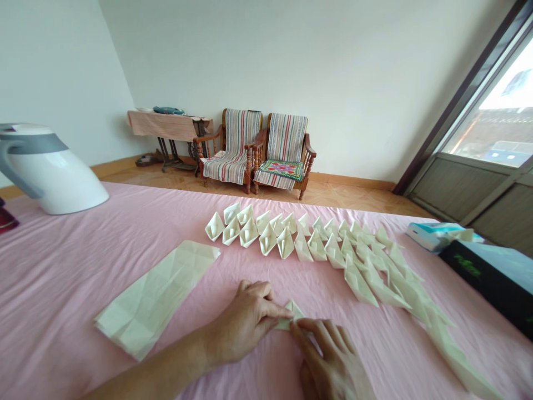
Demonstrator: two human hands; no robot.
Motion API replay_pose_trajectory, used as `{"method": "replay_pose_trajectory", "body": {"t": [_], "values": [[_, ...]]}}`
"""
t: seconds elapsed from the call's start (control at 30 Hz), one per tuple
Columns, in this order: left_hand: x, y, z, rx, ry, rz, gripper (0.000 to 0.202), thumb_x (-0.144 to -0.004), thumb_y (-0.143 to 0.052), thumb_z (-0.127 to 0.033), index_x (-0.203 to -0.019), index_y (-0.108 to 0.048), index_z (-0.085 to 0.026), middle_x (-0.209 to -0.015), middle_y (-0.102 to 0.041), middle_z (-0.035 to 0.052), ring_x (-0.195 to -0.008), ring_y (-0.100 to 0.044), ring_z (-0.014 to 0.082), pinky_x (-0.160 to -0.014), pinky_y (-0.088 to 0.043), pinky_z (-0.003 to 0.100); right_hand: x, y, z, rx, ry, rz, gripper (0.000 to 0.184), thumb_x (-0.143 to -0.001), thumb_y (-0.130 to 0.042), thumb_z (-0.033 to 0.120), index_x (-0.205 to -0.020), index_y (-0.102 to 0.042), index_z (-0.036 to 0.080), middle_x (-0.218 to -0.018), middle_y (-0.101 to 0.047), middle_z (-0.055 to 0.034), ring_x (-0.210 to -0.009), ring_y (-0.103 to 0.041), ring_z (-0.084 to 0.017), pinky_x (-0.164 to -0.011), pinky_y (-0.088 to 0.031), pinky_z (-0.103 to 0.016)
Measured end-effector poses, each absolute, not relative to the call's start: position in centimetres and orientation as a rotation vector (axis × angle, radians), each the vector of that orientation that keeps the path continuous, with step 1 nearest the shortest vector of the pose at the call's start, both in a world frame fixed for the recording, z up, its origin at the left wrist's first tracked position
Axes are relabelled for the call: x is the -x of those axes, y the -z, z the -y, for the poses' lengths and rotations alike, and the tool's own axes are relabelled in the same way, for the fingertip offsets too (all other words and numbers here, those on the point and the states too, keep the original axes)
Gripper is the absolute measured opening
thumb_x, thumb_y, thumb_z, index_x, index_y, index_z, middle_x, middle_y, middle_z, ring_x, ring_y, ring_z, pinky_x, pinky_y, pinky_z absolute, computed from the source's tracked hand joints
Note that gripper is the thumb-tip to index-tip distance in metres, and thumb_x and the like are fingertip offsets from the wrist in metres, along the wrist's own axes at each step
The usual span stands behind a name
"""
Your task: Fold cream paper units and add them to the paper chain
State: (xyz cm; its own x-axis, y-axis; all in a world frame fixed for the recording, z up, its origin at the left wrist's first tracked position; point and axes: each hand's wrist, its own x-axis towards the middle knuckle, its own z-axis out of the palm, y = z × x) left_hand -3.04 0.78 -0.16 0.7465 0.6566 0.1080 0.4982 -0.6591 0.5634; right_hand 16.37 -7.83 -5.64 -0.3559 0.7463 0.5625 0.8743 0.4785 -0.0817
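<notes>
A small cream piece of folded paper (293, 307) lies on the pink cloth between my hands, its pointed top showing. My left hand (250, 314) presses its index finger on the paper's left side, with the thumb just below and the other fingers curled. From the right, my right hand (333, 355) holds the paper's near right edge with bent fingers. The hands cover much of its lower part. Beyond them stand rows of folded paper boats (285, 243). A stack of creased paper sheets (158, 297) lies to the left of my left hand.
A pink cloth (54, 289) covers the surface. At the left stands a white jug (62, 172); at the right, a black box (483, 272) and a tissue pack (437, 236). Two wooden chairs (309, 145) and a cloth-covered table (162, 125) are by the wall.
</notes>
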Motion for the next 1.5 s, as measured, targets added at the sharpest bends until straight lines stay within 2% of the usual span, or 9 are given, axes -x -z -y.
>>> {"method": "replay_pose_trajectory", "body": {"t": [0.27, 0.57, 0.67, 0.73, 0.83, 0.93, 1.2, 1.4, 1.5], "values": [[3.4, 0.3, -1.3, -2.44, -0.411, -0.821, 0.029, -0.097, -0.053, -0.026, -0.119, -0.064, -0.041, -0.086, -0.057, -0.0005, -0.086, -0.055, 0.0156, -0.082, -0.033, 0.029, -16.1, 5.7, 7.6, 1.351, 0.393, 2.267, 0.052, -0.076, -0.055, 0.013, -0.126, -0.056, 0.026, -0.102, -0.067, -0.0037, -0.081, -0.061, -0.021, -0.066, -0.044, -0.032], [3.8, 0.6, -2.2, -2.305, -0.485, -0.744, 0.026, -0.099, -0.049, -0.026, -0.117, -0.068, -0.028, -0.086, -0.063, 0.0013, -0.082, -0.06, 0.0141, -0.08, -0.038, 0.026, -15.5, 5.8, 7.3, 1.37, 0.521, 2.309, 0.044, -0.085, -0.058, 0.032, -0.129, -0.054, 0.038, -0.106, -0.067, -0.0032, -0.082, -0.061, -0.024, -0.068, -0.045, -0.038], [3.8, 0.6, -2.2, -2.308, -0.491, -0.751, 0.025, -0.098, -0.052, -0.025, -0.116, -0.068, -0.029, -0.087, -0.064, 0.0011, -0.083, -0.061, 0.0146, -0.08, -0.038, 0.027, -15.6, 5.7, 7.1, 1.329, 0.574, 2.353, 0.049, -0.083, -0.058, 0.028, -0.131, -0.053, 0.038, -0.106, -0.067, -0.0046, -0.081, -0.062, -0.026, -0.066, -0.047, -0.039], [3.8, 0.6, -2.2, -2.309, -0.495, -0.76, 0.024, -0.098, -0.052, -0.024, -0.115, -0.069, -0.03, -0.086, -0.064, 0.0005, -0.082, -0.061, 0.0145, -0.081, -0.037, 0.027, -15.8, 5.8, 7.2, 1.307, 0.518, 2.344, 0.054, -0.081, -0.055, 0.018, -0.131, -0.052, 0.036, -0.107, -0.067, -0.0045, -0.084, -0.063, -0.025, -0.068, -0.049, -0.038], [3.7, 0.5, -2.0, -2.316, -0.505, -0.777, 0.024, -0.098, -0.051, -0.026, -0.113, -0.07, -0.03, -0.083, -0.063, 0.0003, -0.081, -0.06, 0.0146, -0.08, -0.037, 0.027, -16.4, 6.1, 7.5, 1.244, 0.35, 2.271, 0.063, -0.074, -0.047, 0.005, -0.135, -0.049, 0.022, -0.108, -0.065, -0.0081, -0.09, -0.063, -0.022, -0.073, -0.051, -0.033], [3.5, 0.5, -1.8, -2.313, -0.521, -0.815, 0.019, -0.094, -0.058, -0.028, -0.107, -0.072, -0.027, -0.083, -0.062, 0.0006, -0.08, -0.06, 0.0156, -0.08, -0.037, 0.028, -16.8, 6.5, 7.8, 1.249, 0.284, 2.159, 0.06, -0.072, -0.042, 0.0, -0.13, -0.051, 0.013, -0.104, -0.065, -0.0107, -0.088, -0.063, -0.02, -0.075, -0.052, -0.03], [2.9, 0.4, -1.1, -2.274, -0.54, -0.927, 0.014, -0.079, -0.075, -0.022, -0.093, -0.072, -0.022, -0.079, -0.061, -0.0013, -0.079, -0.056, 0.0163, -0.076, -0.036, 0.026, -16.8, 6.4, 7.6, 1.293, 0.337, 2.222, 0.044, -0.077, -0.044, 0.005, -0.117, -0.059, 0.018, -0.099, -0.067, -0.0083, -0.078, -0.063, -0.02, -0.065, -0.051, -0.03], [3.0, 0.2, -1.1, -2.269, -0.513, -0.93, 0.025, -0.074, -0.077, -0.011, -0.095, -0.071, -0.024, -0.081, -0.061, -0.0028, -0.082, -0.056, 0.016, -0.078, -0.036, 0.026, -17.1, 6.3, 7.8, 1.359, 0.664, 2.278, 0.045, -0.067, -0.044, 0.004, -0.107, -0.061, 0.013, -0.097, -0.069, -0.0092, -0.072, -0.063, -0.021, -0.058, -0.046, -0.032], [3.1, 0.3, -1.1, -2.279, -0.515, -0.922, 0.026, -0.074, -0.076, -0.011, -0.096, -0.071, -0.024, -0.081, -0.061, -0.0027, -0.082, -0.057, 0.0157, -0.079, -0.036, 0.027, -17.5, 6.0, 8.0, 1.393, 0.794, 2.252, 0.04, -0.067, -0.046, 0.008, -0.103, -0.063, 0.014, -0.096, -0.07, -0.0092, -0.073, -0.063, -0.022, -0.059, -0.045, -0.033]]}}
